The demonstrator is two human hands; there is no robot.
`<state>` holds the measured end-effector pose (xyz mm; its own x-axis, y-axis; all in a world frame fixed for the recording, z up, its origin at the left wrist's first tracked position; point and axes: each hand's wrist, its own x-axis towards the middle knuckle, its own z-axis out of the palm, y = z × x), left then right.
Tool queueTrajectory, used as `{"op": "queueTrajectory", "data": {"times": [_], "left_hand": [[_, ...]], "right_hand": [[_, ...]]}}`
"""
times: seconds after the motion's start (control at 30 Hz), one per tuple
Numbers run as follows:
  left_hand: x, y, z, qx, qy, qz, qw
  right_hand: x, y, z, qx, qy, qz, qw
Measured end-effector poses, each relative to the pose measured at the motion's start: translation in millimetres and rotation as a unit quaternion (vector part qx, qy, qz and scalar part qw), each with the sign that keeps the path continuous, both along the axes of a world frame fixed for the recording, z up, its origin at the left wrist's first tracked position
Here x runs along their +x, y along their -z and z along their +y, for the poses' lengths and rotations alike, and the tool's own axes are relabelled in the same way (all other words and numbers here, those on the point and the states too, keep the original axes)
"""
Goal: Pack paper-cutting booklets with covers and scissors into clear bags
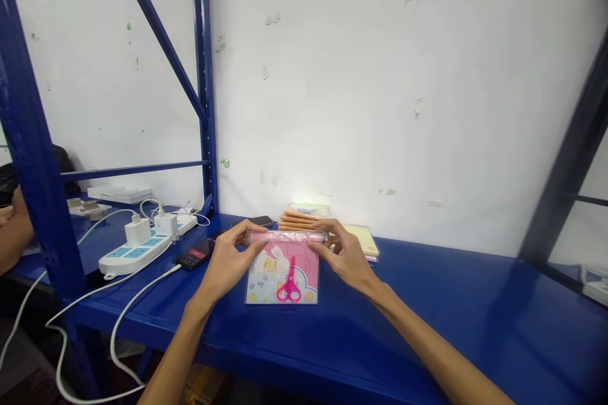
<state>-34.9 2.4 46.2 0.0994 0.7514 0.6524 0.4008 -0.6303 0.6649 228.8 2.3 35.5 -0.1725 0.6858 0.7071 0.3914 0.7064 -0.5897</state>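
A clear plastic packet point(266, 275) stands out in pink and pale blue on the blue shelf, with a white rabbit printed on what is inside. Small pink scissors point(289, 288) show on its front, handles toward me. My left hand point(232, 259) pinches the packet's top left corner between thumb and fingers. At the top right corner my right hand point(344, 253) grips it the same way. Between the hands the shiny top edge of the plastic looks folded over. Behind it lies a stack of orange-edged packets point(297, 220), partly covered by my right hand.
Yellow booklets point(363, 240) lie behind my right hand. To the left are a phone point(194, 256) on a white cable, and a power strip point(137, 256) with chargers. A blue upright post point(35, 139) stands at the left; another person's arm point(16, 234) shows beyond it.
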Motion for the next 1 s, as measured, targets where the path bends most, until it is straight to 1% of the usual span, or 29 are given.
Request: {"op": "queueTrajectory", "data": {"times": [0.23,0.37,0.5,0.6,0.7,0.83,1.0], "left_hand": [[-1.4,5.6,6.5,0.006,0.018,-0.020,1.000],[-4.3,5.1,8.6,-0.003,0.024,-0.023,0.999],[-6.1,0.5,4.4,-0.019,0.035,-0.014,0.999],[-5.9,-2.8,0.2,-0.035,0.048,-0.017,0.998],[-5.0,-4.5,-1.6,-0.037,0.045,-0.023,0.998],[-5.2,-5.0,-0.7,-0.052,0.062,-0.032,0.996],[-8.4,-5.6,1.1,-0.102,0.096,-0.061,0.988]], "right_hand": [[-1.0,-2.2,0.9,-0.024,-0.031,0.014,0.999],[2.6,-4.3,0.3,-0.009,-0.008,0.007,1.000],[5.2,-7.4,-3.9,0.013,0.007,-0.011,1.000],[3.3,-8.2,-6.0,0.023,0.015,-0.010,1.000],[-0.5,-6.5,-5.9,0.026,0.028,0.001,0.999],[-4.0,-2.5,-3.2,0.001,0.025,0.017,1.000],[-3.8,-1.8,1.4,-0.070,-0.014,0.061,0.996]]}}
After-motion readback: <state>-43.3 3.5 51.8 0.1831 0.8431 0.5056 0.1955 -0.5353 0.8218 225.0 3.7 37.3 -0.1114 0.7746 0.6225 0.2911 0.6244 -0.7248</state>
